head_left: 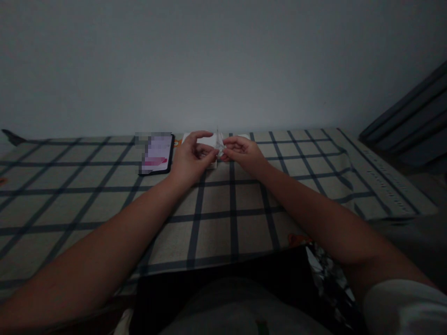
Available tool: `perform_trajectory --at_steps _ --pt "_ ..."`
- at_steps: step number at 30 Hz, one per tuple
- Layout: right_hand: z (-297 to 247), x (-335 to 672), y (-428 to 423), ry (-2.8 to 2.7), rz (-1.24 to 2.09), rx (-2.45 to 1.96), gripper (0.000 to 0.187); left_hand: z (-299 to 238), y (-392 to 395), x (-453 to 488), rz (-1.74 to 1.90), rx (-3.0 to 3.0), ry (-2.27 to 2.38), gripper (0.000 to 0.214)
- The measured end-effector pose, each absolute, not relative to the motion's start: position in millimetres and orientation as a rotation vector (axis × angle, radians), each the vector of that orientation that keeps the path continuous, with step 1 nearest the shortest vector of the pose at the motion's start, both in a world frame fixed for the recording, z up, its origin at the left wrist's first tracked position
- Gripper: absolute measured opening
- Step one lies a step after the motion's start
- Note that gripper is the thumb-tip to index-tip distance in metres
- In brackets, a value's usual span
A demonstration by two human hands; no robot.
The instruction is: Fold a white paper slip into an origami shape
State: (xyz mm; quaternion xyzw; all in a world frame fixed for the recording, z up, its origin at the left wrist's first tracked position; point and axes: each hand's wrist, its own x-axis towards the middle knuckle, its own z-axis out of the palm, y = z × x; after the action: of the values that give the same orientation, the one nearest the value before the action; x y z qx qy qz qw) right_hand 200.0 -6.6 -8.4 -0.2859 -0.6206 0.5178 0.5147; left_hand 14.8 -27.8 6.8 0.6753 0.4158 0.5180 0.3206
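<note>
Both hands meet above the far part of the table. Between them is a small, crinkled, whitish piece (219, 142), perhaps thin paper or film; its kind is not clear in the dim light. My left hand (193, 156) pinches its left side between thumb and a finger, with the index finger arched above. From the right, my right hand (244, 152) pinches the same piece with its fingertips. Beneath and behind the hands lies a flat white sheet or packet (206, 141), partly covered by the left hand.
A phone (157, 154) with a lit screen lies left of my left hand. The checked tablecloth (216, 232) covers the table up to the pale wall (223, 65). Grey curtain-like fabric (412, 121) hangs at the right. Dark and silvery material (328, 274) sits by my lap.
</note>
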Motion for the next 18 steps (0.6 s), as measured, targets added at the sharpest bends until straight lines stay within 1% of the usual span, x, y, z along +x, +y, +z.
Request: perform_trajectory --at_steps 2,6,9,13,18 --pt "-8.5 200.0 -6.6 -1.492 1.264 -0.665 0.042 6.5 -27.2 14.6 1.358 1.765 1.055 0.051" --pt "-9.0 200.1 -6.7 -1.513 1.269 -0.639 0.034 4.9 -24.8 12.2 1.308 1.861 1.094 0.026" --pt "-7.2 201.0 -8.5 -1.529 1.240 -0.666 0.030 5.9 -24.9 10.5 1.319 1.930 1.142 0.017" --pt "-3.3 203.3 -12.8 -1.574 1.204 -0.689 0.028 14.8 -30.9 10.1 1.321 1.962 1.200 0.015" --pt "-4.3 203.3 -13.5 -1.589 1.179 -0.691 0.033 21.0 -35.5 10.9 1.302 1.940 1.226 0.018"
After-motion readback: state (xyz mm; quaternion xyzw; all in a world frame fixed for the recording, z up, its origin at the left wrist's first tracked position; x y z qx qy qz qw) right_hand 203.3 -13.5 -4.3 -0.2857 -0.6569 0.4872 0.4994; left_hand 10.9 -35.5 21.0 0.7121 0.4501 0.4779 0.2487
